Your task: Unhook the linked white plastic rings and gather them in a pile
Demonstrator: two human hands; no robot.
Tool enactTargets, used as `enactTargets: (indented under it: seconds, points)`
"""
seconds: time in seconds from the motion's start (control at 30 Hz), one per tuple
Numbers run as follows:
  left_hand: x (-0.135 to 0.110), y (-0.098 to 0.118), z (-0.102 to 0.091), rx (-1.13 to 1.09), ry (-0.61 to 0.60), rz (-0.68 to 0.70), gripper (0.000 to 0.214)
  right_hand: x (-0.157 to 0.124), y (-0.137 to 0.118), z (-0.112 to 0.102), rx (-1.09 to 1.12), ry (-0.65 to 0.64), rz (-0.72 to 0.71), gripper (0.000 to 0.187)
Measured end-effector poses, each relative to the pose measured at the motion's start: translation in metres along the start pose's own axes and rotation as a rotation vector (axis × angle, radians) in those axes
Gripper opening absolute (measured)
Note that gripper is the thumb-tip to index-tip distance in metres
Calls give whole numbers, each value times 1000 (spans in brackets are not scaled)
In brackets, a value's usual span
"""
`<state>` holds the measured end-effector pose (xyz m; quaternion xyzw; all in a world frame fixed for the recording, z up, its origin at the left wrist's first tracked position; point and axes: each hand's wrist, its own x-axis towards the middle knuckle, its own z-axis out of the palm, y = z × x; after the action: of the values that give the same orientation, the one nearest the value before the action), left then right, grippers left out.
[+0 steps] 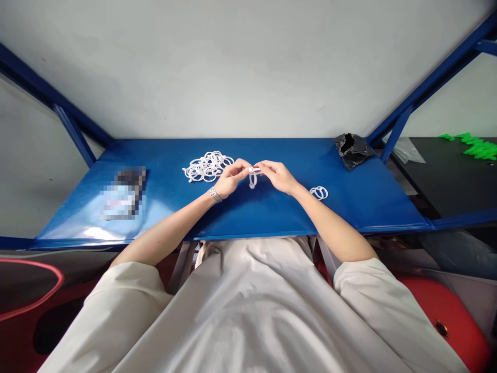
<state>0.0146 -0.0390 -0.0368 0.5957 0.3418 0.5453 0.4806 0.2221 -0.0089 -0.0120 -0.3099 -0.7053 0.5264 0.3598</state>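
Note:
Between my two hands, above the middle of the blue table, is a white plastic ring piece (253,181) with a loop hanging down. My left hand (232,177) pinches its left end between thumb and fingers. From the other side, my right hand (278,176) grips the right end; the fingers partly hide the piece. Just left of my left hand lies a tangled pile of similar white rings (205,167). A few more white rings (319,193) lie on the table beneath my right forearm, which is close to them.
The blue table (240,223) meets a pale wall behind. A crumpled black plastic bag (352,151) sits at the back right, and a blurred-out object (123,192) lies on the left. Blue frame bars (73,132) rise at both sides. Green pieces (479,146) rest on a dark surface far right.

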Motion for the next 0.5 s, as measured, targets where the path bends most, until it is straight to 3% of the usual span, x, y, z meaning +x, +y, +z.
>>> enactTargets:
  seconds: [0.13, 0.33, 0.43, 0.5]
  points:
    - [-2, 9, 2, 71, -36, 47, 46, -5, -6, 4, 121, -119, 60, 77]
    - [-8, 17, 12, -38, -238, -40, 47, -10, -13, 9, 256, -287, 121, 63]
    - [-9, 17, 17, -88, -273, -57, 46, -9, -11, 10, 289, -312, 163, 60]
    - [-8, 16, 17, -82, -233, -20, 43, -8, -8, 11, 242, -266, 137, 54]
